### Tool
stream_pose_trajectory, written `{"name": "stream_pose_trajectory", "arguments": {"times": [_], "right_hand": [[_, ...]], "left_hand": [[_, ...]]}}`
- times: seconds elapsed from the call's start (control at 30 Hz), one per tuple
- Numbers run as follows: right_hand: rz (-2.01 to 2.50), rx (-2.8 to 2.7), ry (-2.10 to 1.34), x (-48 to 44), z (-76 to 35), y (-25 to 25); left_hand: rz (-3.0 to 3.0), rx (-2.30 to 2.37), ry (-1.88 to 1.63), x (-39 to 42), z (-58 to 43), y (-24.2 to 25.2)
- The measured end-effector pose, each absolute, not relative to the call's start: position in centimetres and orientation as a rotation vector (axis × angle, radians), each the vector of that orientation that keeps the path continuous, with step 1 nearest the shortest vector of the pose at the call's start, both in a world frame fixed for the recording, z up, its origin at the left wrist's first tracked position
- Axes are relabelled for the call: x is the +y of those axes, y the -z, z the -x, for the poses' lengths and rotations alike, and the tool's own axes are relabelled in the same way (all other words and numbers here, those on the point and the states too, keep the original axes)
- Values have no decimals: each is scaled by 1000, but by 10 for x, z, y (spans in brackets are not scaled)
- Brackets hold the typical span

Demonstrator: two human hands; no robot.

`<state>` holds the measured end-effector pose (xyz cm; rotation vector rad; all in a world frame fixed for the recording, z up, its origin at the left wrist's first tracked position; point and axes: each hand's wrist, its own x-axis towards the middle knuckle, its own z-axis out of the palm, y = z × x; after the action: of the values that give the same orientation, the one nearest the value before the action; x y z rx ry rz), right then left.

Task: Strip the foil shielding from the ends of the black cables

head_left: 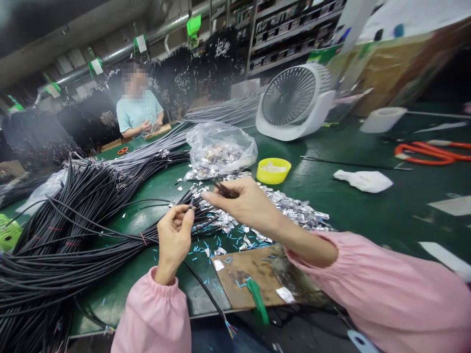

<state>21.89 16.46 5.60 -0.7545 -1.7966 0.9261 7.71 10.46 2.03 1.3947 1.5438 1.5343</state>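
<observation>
My left hand [174,240] is closed in a pinch on a black cable's stripped end [192,203], just above the fingertips. To its right, my right hand [250,203] is closed around something dark and slender [225,190], blurred, whose kind I cannot tell. The two hands are apart. Below my left hand, a black cable [208,289] hangs over the table's front edge, with coloured wires fanned out at its tip. A large bundle of black cables [110,255] lies to the left. Crumpled silver foil scraps [294,208] and small blue tube pieces lie under and beyond my hands.
A stained board [243,279] with a green-handled tool [258,300] lies at the front edge. Farther back are a clear bag of scraps [221,147], a yellow dish [274,171] and a white fan [294,100]. Orange scissors [429,153] lie right. Another person [140,115] works across the table.
</observation>
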Motion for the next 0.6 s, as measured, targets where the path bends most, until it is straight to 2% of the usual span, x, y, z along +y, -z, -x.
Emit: {"name": "stream_pose_trajectory", "arguments": {"times": [0.23,0.6], "right_hand": [[575,-2130,-382,161,-215,-36],[442,-2182,57,162,-221,-25]], "left_hand": [[-1551,1628,-1554,102,-79,-19],[-1937,1885,-1518,100,-89,-18]]}}
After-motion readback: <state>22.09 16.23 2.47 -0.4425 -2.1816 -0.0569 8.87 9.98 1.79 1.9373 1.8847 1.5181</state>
